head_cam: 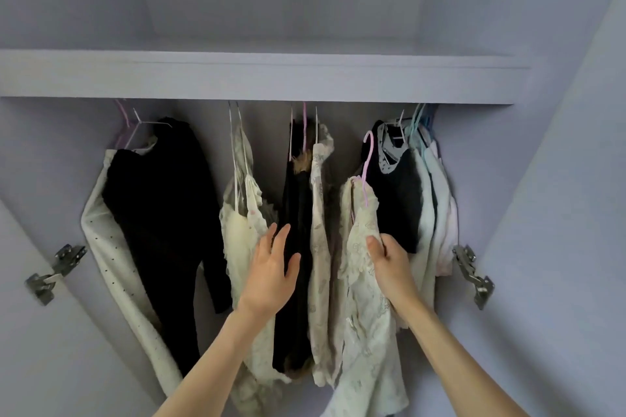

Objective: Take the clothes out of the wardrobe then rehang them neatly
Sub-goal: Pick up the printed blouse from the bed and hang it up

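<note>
My right hand (389,261) grips a cream lace garment (366,315) on a pink hanger (367,162), whose hook is free below the rail. My left hand (271,267) is open, its fingers spread against a black garment (294,247) hanging in the middle. Left of it hang cream camisoles (240,223) on thin hangers. A patterned cream garment (320,230) hangs between my hands. Far left hang a black top (162,200) and a white dotted garment (108,247). At the right hang a dark top (399,200) and pale garments (437,206).
A pale shelf (257,78) runs across above the clothes and hides the rail. Open wardrobe doors stand at both sides, with metal hinges at the left (54,272) and right (474,274). The wardrobe back wall (203,132) shows between the garments.
</note>
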The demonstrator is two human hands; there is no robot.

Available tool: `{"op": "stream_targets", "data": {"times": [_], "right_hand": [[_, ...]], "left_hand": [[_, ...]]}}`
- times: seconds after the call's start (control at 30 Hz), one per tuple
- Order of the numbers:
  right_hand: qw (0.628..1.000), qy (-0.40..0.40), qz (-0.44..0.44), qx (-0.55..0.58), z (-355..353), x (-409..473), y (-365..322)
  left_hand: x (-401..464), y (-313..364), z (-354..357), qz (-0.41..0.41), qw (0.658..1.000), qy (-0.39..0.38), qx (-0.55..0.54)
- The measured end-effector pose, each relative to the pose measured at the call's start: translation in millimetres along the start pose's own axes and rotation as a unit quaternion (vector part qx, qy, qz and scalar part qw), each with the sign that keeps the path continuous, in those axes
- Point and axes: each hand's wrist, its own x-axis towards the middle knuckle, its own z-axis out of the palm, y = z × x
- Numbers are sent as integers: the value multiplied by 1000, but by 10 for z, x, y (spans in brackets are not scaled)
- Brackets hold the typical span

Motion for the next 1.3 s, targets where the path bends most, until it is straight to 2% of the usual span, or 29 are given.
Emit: {"op": "stream_targets", "data": {"times": [0.17, 0.37, 0.5, 0.73, 0.8, 0.97, 1.13, 1.3], "right_hand": [[999, 33, -30, 10, 303, 534, -161], [998, 42, -56, 5, 479, 1168, -347], [998, 36, -56, 4, 545, 1502, -408], [997, 68, 19, 27, 653, 1862, -352], [997, 76, 12, 31, 663, 1831, -330], [999, 26, -29, -8, 682, 1887, -307], [997, -49, -37, 38, 858, 1897, -389], [992, -79, -29, 89, 1043, 1827, -513]], "left_hand": [[628, -67, 75, 19, 1000, 15, 3], [1042, 37, 262, -22, 999, 13, -39], [1106, -128, 294, -33, 996, -4, -79], [1098, -339, 229, -17, 994, -47, -97], [1087, -374, 217, -15, 993, -51, -103], [1089, -406, 191, 20, 991, -84, -107], [1084, -412, 142, 31, 986, -143, -85], [1111, -444, 44, 20, 978, -185, -91]]}}
